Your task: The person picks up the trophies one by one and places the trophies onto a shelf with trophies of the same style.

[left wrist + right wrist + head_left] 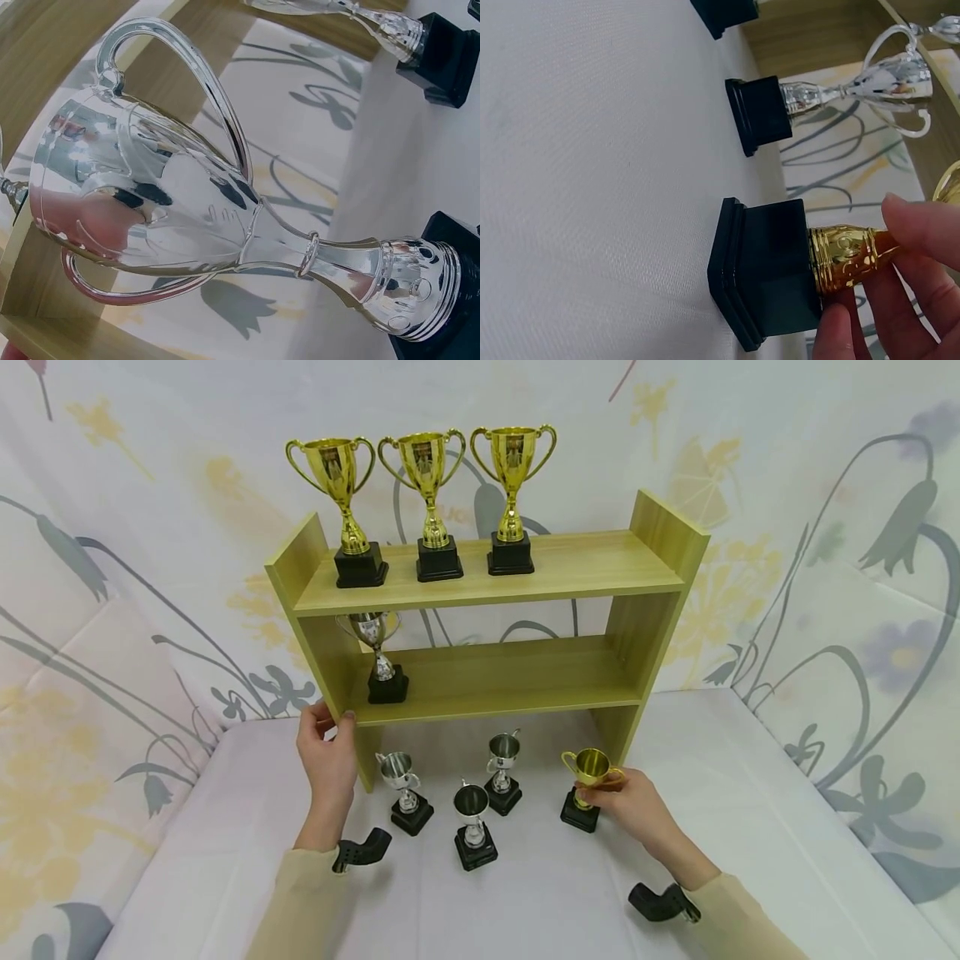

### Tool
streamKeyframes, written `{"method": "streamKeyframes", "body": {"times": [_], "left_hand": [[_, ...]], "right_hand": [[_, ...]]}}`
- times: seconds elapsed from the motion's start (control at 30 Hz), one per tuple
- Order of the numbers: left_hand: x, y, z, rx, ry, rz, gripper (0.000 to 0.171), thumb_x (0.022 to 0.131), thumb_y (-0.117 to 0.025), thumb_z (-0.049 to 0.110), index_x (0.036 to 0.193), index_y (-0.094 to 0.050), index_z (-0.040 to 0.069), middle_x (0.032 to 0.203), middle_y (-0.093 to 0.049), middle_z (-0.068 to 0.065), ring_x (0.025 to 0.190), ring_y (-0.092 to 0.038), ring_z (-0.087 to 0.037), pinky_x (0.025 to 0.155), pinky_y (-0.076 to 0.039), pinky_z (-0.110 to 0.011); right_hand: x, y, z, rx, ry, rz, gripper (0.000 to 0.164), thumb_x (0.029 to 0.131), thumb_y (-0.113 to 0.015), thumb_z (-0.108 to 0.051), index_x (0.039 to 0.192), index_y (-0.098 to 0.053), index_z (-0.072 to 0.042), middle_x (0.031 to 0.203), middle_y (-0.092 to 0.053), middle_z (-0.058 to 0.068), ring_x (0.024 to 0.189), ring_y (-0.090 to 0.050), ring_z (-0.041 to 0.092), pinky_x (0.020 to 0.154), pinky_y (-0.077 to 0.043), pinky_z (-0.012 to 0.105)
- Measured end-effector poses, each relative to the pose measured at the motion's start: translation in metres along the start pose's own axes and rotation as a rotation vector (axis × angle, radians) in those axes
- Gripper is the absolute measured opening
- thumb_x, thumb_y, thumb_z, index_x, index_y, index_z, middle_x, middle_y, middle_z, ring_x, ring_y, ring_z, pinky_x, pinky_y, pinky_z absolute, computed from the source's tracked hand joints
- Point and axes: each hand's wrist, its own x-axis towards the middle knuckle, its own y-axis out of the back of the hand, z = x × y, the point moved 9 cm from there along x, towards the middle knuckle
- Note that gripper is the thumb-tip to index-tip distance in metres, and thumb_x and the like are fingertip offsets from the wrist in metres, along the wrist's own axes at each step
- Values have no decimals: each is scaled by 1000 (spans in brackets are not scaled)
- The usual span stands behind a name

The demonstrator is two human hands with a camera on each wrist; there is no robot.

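My right hand [633,806] pinches the stem of a small gold trophy [590,765] with a black base, at the right below the shelf. In the right wrist view, thumb and fingers close round its gold stem [847,255], just above the black base. My left hand [330,760] grips the lower left side panel of the wooden shelf [495,706], thumb in front and fingers at the outer side. Near it on the table stands a silver trophy [397,770], which fills much of the left wrist view.
Two more silver trophies, one at the front [471,802] and one farther back [504,749], stand on the white-covered table [540,902]. Three gold trophies [425,464] line the top board. One silver trophy [372,633] stands at the left of the middle board.
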Motion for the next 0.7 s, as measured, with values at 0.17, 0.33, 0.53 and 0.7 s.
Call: {"method": "streamKeyframes", "body": {"times": [0.17, 0.33, 0.53, 0.7], "left_hand": [[-10, -1, 28, 7, 1, -1, 24, 95, -53, 0, 116, -53, -12, 97, -50, -3, 93, -50, -11, 79, -42, -26], [-4, 1, 13, 11, -1, 2, 24, 96, -55, 1, 117, -54, -9, 98, -51, -3, 94, -51, -11, 78, -43, -25], [4, 2, -7, 3, -20, 6, 21, 96, -57, 5, 114, -56, -5, 98, -53, -2, 95, -53, -11, 78, -45, -26], [5, 2, -9, -11, -22, -5, 21, 95, -58, 5, 114, -56, -4, 97, -52, 0, 96, -53, -13, 79, -46, -26]], "right_hand": [[1, 0, 1, 11, -1, -3, 25, 83, -79, -20, 103, -76, -5, 97, -74, 4, 94, -63, 17, 83, -47, 37], [0, -1, 1, 16, -3, 0, 26, 83, -79, -20, 104, -76, -4, 98, -74, 4, 95, -64, 18, 84, -47, 37], [-1, -1, 1, 3, -11, 5, 27, 84, -79, -21, 105, -76, -4, 99, -74, 5, 96, -64, 18, 85, -47, 37], [-1, -1, 0, -1, -13, 15, 27, 84, -78, -21, 105, -76, -4, 100, -74, 5, 97, -64, 19, 84, -47, 37]]}}
